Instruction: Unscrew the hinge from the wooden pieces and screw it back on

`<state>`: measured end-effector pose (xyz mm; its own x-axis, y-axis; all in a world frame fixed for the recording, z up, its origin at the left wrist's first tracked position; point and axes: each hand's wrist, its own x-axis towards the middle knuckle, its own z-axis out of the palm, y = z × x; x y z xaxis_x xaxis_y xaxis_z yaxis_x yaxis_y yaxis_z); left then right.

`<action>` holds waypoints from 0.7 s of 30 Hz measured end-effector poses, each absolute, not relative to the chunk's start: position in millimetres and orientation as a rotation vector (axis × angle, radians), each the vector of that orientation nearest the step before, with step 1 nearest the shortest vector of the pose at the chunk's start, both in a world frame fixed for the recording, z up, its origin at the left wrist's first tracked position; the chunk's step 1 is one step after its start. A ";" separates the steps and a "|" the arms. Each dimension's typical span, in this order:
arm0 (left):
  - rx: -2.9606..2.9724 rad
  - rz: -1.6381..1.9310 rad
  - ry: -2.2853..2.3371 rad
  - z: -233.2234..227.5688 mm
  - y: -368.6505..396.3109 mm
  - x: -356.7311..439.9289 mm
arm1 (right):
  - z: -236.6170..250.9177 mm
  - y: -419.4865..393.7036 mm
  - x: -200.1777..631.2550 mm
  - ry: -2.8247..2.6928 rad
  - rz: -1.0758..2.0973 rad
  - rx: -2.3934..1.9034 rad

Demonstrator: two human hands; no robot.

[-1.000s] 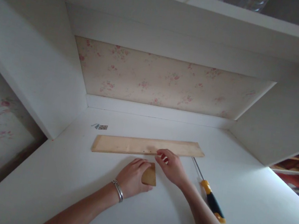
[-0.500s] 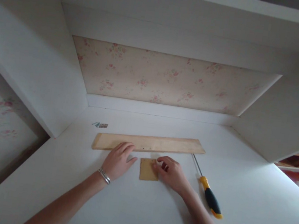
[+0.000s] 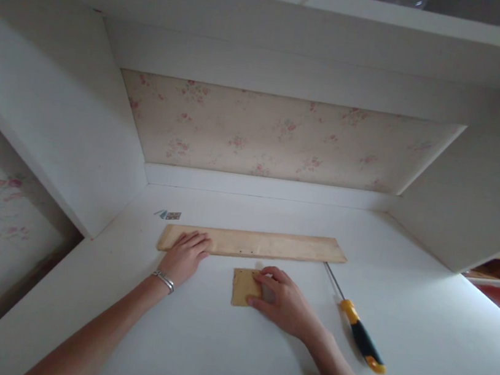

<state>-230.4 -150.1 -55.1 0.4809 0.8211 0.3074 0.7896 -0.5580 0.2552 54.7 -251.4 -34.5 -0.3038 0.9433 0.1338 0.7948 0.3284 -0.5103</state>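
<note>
A long pale wooden board (image 3: 265, 243) lies crosswise on the white surface, with small dark holes near the middle of its front edge. My left hand (image 3: 184, 257), a silver bracelet at its wrist, rests with fingers laid over the board's left part. In front of the board lies a small square wooden piece (image 3: 244, 287) with dark holes along its far edge. My right hand (image 3: 283, 301) grips this piece at its right side, thumb at the near corner and fingers at the far one. Between the board and the small piece is a narrow gap.
To the right lies a screwdriver (image 3: 362, 333) with a yellow and black handle, its tip by the board's right end. Small metal hardware (image 3: 170, 215) sits behind the board's left end. White side panels (image 3: 57, 104) and an overhead shelf (image 3: 300, 30) enclose the surface.
My left hand has slid left along the board, its fingers now flatter on it. My right thumb has moved to the near edge of the small piece. The view has shifted slightly.
</note>
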 end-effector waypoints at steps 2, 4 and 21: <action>2.622 0.629 1.434 -54.9 -149.9 -230.5 | -33.6 -252.3 52.6 -2.199 0.465 -1.553; 2.605 0.642 1.432 -53.8 -150.1 -230.6 | -33.1 -253.1 50.2 -2.209 0.436 -1.572; 2.294 0.281 1.931 -3.4 -73.7 -309.5 | -31.2 -254.5 43.8 -2.244 0.356 -1.598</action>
<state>-309.5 -73.7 -3.4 0.1637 0.9848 0.0587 0.9606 -0.1726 0.2180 43.8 -254.5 -31.2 -0.2944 0.9446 0.1449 0.8535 0.3281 -0.4049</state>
